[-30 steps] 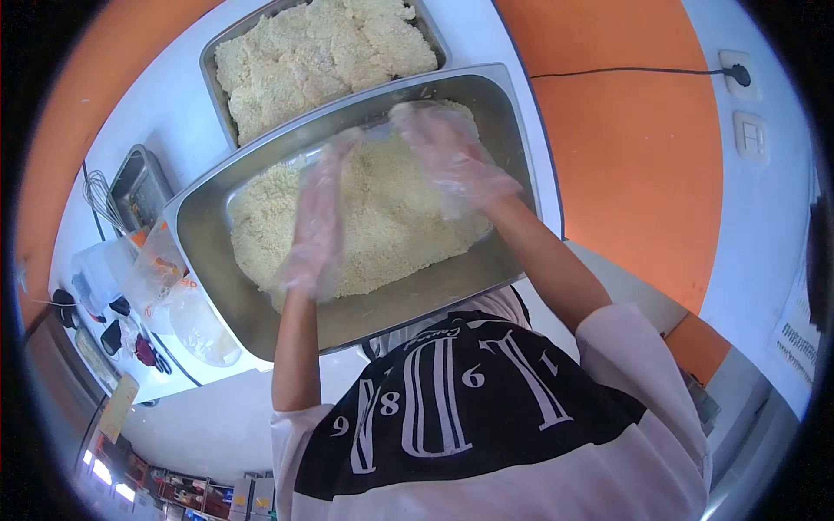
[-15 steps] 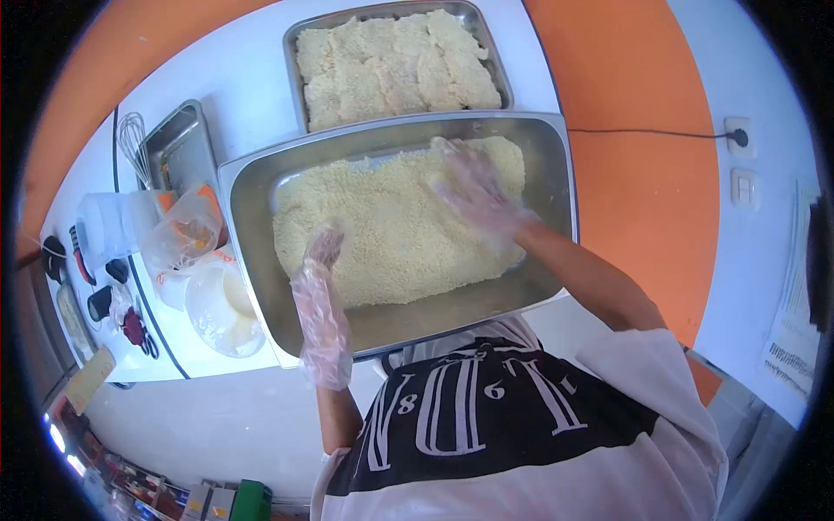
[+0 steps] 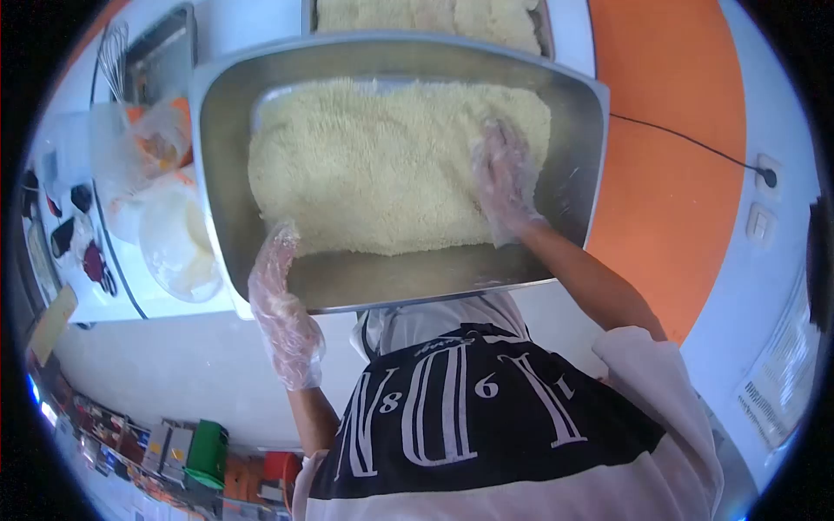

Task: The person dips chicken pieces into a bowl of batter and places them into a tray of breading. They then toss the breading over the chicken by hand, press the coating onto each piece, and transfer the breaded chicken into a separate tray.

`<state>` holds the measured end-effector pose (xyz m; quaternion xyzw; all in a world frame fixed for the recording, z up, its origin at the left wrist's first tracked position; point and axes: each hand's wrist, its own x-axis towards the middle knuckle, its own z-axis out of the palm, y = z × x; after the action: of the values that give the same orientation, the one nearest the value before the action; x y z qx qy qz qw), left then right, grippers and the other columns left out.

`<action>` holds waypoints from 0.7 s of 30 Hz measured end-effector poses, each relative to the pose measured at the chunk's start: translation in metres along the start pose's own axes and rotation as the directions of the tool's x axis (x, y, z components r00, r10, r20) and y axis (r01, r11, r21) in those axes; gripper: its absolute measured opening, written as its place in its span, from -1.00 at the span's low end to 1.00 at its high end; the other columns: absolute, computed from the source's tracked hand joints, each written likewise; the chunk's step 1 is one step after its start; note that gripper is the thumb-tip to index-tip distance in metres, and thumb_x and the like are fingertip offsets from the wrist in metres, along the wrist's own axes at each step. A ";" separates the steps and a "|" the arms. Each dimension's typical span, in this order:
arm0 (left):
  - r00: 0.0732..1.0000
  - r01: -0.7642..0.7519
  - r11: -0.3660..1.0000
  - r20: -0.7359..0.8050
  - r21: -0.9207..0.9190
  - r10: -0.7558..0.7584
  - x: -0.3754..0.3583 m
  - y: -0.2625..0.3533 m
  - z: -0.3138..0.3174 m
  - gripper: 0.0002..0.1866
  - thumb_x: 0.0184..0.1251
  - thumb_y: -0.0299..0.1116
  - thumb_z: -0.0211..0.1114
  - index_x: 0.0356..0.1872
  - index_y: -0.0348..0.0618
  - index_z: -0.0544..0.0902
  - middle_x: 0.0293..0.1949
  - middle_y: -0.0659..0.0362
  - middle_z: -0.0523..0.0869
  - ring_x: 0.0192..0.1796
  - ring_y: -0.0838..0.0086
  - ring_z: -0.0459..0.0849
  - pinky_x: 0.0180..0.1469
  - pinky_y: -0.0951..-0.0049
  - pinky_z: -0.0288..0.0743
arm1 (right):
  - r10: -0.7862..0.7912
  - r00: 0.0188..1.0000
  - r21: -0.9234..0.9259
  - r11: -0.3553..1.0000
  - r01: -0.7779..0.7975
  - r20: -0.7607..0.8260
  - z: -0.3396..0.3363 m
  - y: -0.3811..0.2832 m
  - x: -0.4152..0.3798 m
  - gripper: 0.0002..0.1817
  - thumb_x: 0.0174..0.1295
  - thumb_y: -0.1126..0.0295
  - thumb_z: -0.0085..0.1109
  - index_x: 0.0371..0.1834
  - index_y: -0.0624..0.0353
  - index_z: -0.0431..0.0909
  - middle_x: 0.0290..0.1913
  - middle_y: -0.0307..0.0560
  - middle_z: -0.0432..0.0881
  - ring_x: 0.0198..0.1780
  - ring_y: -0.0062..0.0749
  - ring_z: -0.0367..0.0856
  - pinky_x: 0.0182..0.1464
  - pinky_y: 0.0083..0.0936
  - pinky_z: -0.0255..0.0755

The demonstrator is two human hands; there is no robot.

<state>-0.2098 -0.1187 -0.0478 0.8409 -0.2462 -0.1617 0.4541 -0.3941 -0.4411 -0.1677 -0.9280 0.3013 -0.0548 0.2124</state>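
Observation:
A deep metal tray (image 3: 417, 280) holds a wide bed of pale yellow breadcrumbs (image 3: 373, 165). My right hand (image 3: 506, 174), in a clear plastic glove, lies on the crumbs at their right side with its fingers stretched out. At the near left edge of the crumb bed is my left hand (image 3: 280, 265), gloved too. It reaches over the tray's near wall and I see it edge-on, fingers extended, with crumbs stuck to the tips. Neither hand grips anything that I can see. Whatever lies beneath the crumbs is hidden.
Behind stands another tray of crumb-coated pieces (image 3: 426, 16). To the left are a whisk (image 3: 114, 61), a smaller metal tray (image 3: 162, 61), a plastic bag (image 3: 143, 143) and a clear tub (image 3: 178, 247). A cable (image 3: 678, 130) runs to a wall socket at right.
My left hand has drawn back toward the near left corner of the tray. My right hand has come nearer and lies lower on the crumbs. The camera view has shifted.

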 end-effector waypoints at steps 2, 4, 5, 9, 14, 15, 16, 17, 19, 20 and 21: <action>0.999 -0.032 0.999 0.028 -0.011 0.033 -0.005 -0.010 0.001 -0.03 0.75 0.43 -0.31 0.39 -0.36 0.66 0.36 -0.19 0.71 0.47 -0.03 0.62 0.56 0.04 0.41 | 0.169 0.985 -0.056 0.984 -0.171 -0.032 0.015 0.008 -0.023 -0.21 0.59 -0.11 0.11 0.72 0.13 0.32 0.68 0.30 0.28 0.74 0.35 0.08 0.73 0.32 -0.14; 0.993 -0.102 0.993 0.049 -0.051 0.105 -0.002 -0.018 0.005 0.00 0.73 0.46 -0.36 0.37 -0.35 0.68 0.33 -0.18 0.73 0.45 -0.03 0.64 0.54 0.04 0.43 | 0.132 0.990 -0.036 0.990 -0.134 -0.051 0.008 -0.004 -0.014 -0.19 0.58 -0.14 0.12 0.72 0.14 0.32 0.68 0.36 0.28 0.73 0.37 0.10 0.71 0.32 -0.12; 0.987 -0.153 0.986 0.030 -0.065 0.155 -0.001 -0.020 0.005 0.02 0.72 0.47 -0.38 0.36 -0.34 0.69 0.32 -0.18 0.74 0.44 -0.02 0.65 0.54 0.04 0.44 | 0.131 0.990 -0.045 0.990 -0.133 -0.047 0.006 -0.001 -0.019 -0.19 0.58 -0.14 0.12 0.72 0.14 0.32 0.68 0.36 0.28 0.73 0.37 0.10 0.71 0.32 -0.12; 0.990 -0.136 0.988 0.040 0.074 0.133 -0.002 -0.016 0.000 0.03 0.71 0.49 -0.39 0.34 -0.33 0.70 0.30 -0.17 0.76 0.43 -0.02 0.66 0.53 0.04 0.45 | 0.106 0.994 0.000 0.994 -0.106 -0.036 0.008 0.002 0.006 -0.22 0.59 -0.13 0.09 0.69 0.16 0.36 0.62 0.44 0.35 0.68 0.43 0.18 0.68 0.33 -0.05; 0.994 -0.100 0.988 0.060 0.122 0.093 -0.004 -0.023 0.006 0.05 0.69 0.50 -0.41 0.32 -0.32 0.72 0.27 -0.15 0.78 0.42 -0.02 0.67 0.53 0.04 0.45 | 0.044 0.997 -0.159 0.986 -0.053 -0.064 0.027 -0.008 0.016 -0.17 0.61 -0.26 -0.03 0.75 0.04 0.31 0.67 0.48 0.29 0.73 0.47 0.09 0.67 0.48 -0.18; 0.993 -0.106 0.987 0.063 0.125 0.099 -0.004 -0.025 0.007 0.05 0.69 0.51 -0.42 0.32 -0.32 0.72 0.27 -0.15 0.78 0.42 -0.02 0.67 0.53 0.04 0.46 | 0.065 0.997 -0.177 0.982 -0.073 -0.048 0.028 -0.001 0.011 -0.17 0.61 -0.25 -0.02 0.75 0.03 0.31 0.67 0.46 0.29 0.73 0.45 0.10 0.68 0.45 -0.15; 0.992 -0.109 0.986 0.077 0.126 0.100 -0.006 -0.025 0.007 0.06 0.69 0.51 -0.42 0.32 -0.32 0.72 0.26 -0.14 0.78 0.41 -0.02 0.67 0.52 0.04 0.46 | 0.093 0.995 -0.189 0.977 -0.098 -0.032 0.026 0.001 0.001 -0.18 0.61 -0.25 -0.01 0.75 0.03 0.31 0.68 0.45 0.29 0.73 0.43 0.12 0.68 0.42 -0.12; 0.991 -0.122 0.983 0.075 0.140 0.113 -0.006 -0.024 0.005 0.06 0.69 0.51 -0.43 0.31 -0.32 0.72 0.26 -0.14 0.79 0.41 -0.02 0.68 0.52 0.04 0.46 | 0.105 0.994 -0.190 0.976 -0.108 -0.026 0.023 0.000 -0.002 -0.18 0.61 -0.24 0.00 0.75 0.02 0.30 0.68 0.44 0.30 0.73 0.41 0.13 0.69 0.39 -0.08; 0.986 -0.157 0.971 0.077 0.179 0.145 -0.007 -0.022 0.004 0.07 0.68 0.52 -0.43 0.30 -0.31 0.73 0.25 -0.14 0.79 0.40 -0.01 0.68 0.52 0.04 0.46 | 0.071 0.997 -0.167 0.983 -0.077 -0.040 0.018 -0.008 0.024 -0.19 0.61 -0.23 0.02 0.76 0.01 0.30 0.69 0.41 0.31 0.74 0.37 0.16 0.69 0.32 -0.02; 0.990 -0.131 0.975 0.073 0.180 0.120 -0.009 -0.025 0.004 -0.01 0.74 0.43 -0.44 0.28 -0.26 0.75 0.23 -0.09 0.81 0.35 0.01 0.71 0.48 0.03 0.49 | 0.060 0.996 -0.154 0.986 -0.069 -0.064 0.004 -0.004 0.031 -0.19 0.61 -0.23 0.02 0.76 0.01 0.30 0.69 0.41 0.31 0.74 0.37 0.16 0.69 0.32 -0.02; 0.987 -0.155 0.967 0.073 0.200 0.143 -0.009 -0.024 0.002 -0.02 0.75 0.42 -0.44 0.28 -0.25 0.75 0.23 -0.08 0.81 0.35 0.01 0.72 0.47 0.03 0.49 | 0.036 0.955 -0.283 0.958 0.051 0.294 -0.020 0.002 0.039 -0.22 0.58 -0.09 0.15 0.72 0.09 0.33 0.67 0.39 0.34 0.70 0.26 0.25 0.70 0.11 0.07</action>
<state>-0.2117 -0.1042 -0.0690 0.8572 -0.3372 -0.1252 0.3686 -0.3679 -0.4729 -0.1517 -0.9478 0.2671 0.1284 0.1177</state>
